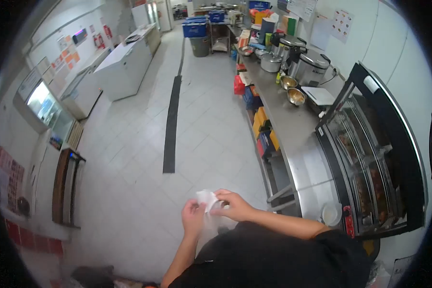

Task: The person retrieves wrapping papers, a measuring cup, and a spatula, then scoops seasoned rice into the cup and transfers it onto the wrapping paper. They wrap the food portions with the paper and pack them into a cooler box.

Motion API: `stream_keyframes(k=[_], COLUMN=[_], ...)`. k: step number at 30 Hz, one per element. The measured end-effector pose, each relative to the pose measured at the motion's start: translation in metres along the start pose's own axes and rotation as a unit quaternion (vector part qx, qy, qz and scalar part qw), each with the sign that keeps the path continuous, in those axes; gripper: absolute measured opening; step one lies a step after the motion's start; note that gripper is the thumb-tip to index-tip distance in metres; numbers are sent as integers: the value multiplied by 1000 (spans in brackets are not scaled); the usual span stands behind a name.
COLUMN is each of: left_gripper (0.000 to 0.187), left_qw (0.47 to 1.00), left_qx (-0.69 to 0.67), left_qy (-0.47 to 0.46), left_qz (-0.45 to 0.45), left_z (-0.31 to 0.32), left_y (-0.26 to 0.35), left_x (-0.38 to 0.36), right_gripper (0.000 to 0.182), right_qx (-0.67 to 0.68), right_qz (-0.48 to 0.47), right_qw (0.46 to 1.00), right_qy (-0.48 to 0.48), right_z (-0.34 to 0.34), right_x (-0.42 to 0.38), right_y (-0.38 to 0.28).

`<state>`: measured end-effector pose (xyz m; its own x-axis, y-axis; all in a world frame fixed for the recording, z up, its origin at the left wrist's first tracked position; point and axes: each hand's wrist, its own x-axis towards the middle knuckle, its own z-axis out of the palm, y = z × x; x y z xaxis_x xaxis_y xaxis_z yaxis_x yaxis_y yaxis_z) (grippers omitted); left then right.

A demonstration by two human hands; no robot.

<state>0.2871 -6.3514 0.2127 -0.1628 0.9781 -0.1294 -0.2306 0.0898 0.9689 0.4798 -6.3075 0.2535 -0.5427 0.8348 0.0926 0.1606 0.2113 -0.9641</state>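
A thin, white, partly see-through piece of film (207,198), like a plastic bag, is pinched between both hands in front of my body. My left hand (193,216) grips its left side with bent fingers. My right hand (233,205) comes in from the right, thumb and fingertips closed on its other edge. The film's lower part hangs down between my forearms, close to my dark shirt. Both hands are above the tiled floor, left of the steel counter.
Along my right runs a steel counter (297,139) with a glass food warmer (369,163), metal bowls (295,96) and a large cooker (312,67). Boxes (264,144) fill its lower shelf. A white chest freezer (125,67) stands left. Black tape (172,129) marks the floor.
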Motion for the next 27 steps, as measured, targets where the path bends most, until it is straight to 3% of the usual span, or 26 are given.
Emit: stream_keyframes(k=[4,6,8,9,11,12,14,16,18,20,21,23,24,27], left_gripper=[12,12,13,18,24,27,35,36,38,23,24,28,31,25], left_qw=[987,977,969,954,980,987,990,981,968,933,939,927,901,886], left_qx=[42,62,83,170,73,21,-29,109,53,122,151,122,62,133], left_qy=[-153,-206,-228,-248,-176,-143,-65,36,157,304,285,330,390,437], left_qz=[18,2,-42,8,-54,-75,-120,-156,-188,-151,-118,-131,-178,-76], left_z=[45,54,56,37,22,19,-29,-81,-121,-223,-248,-250,-242,-323], left_y=[-8,-13,-10,-37,-10,2,-16,-11,9,-81,-80,-21,14,-37], left_x=[162,254,326,374,432,474,555,620,664,717,732,757,783,872], right_gripper=[31,23,19,18,6,9,14,17,18,17,17,18,18,15], right_qx=[-32,34,66,88,160,75,81,88,84,79,88,113,114,101], right_qz=[32,38,76,91,179,128,138,158,159,151,120,60,96,196], right_qw=[989,974,965,962,944,961,965,971,977,982,983,980,975,956], right_qy=[141,221,242,241,225,234,208,155,114,84,105,151,163,194], right_z=[-66,-88,-110,-122,-149,-167,-191,-213,-239,-253,-257,-263,-269,-287], right_x=[82,135,197,230,299,345,436,530,631,730,782,882,921,1028], right_y=[67,106,133,160,165,153,181,189,195,204,220,264,274,326])
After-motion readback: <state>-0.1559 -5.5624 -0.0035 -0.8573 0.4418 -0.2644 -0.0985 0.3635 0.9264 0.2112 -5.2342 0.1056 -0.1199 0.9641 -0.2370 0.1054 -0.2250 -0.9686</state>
